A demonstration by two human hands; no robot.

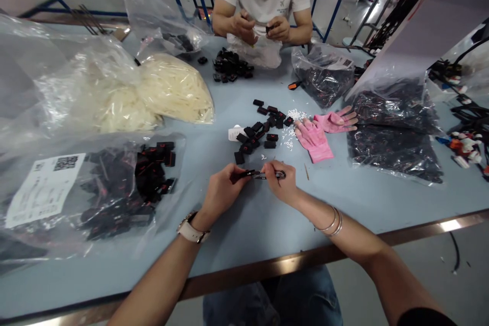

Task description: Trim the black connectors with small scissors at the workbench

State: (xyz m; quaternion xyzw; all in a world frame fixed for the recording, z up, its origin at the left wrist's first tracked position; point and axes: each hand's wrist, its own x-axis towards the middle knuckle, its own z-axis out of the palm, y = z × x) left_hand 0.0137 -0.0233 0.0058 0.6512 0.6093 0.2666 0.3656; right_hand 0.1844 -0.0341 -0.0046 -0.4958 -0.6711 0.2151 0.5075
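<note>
My left hand [222, 188] pinches a small black plastic connector housing [246, 173] above the table. My right hand [283, 183] is closed round a slim metal tool [261, 175] that looks like tweezers, its tip at the housing. Just beyond my hands lies a loose pile of black housings [256, 135], some with red inserts. Small white pieces [289, 140] are scattered to the right of that pile. Where the tool tip meets the housing is too small to make out.
Pink gloves [315, 140] lie right of the pile. A clear bag of black housings [114, 188] stands left, with bags of cream parts [175, 89] behind it. Dark filled bags [395, 147] lie at right. Across the table a person [263, 10] handles a black piece near another pile [231, 64].
</note>
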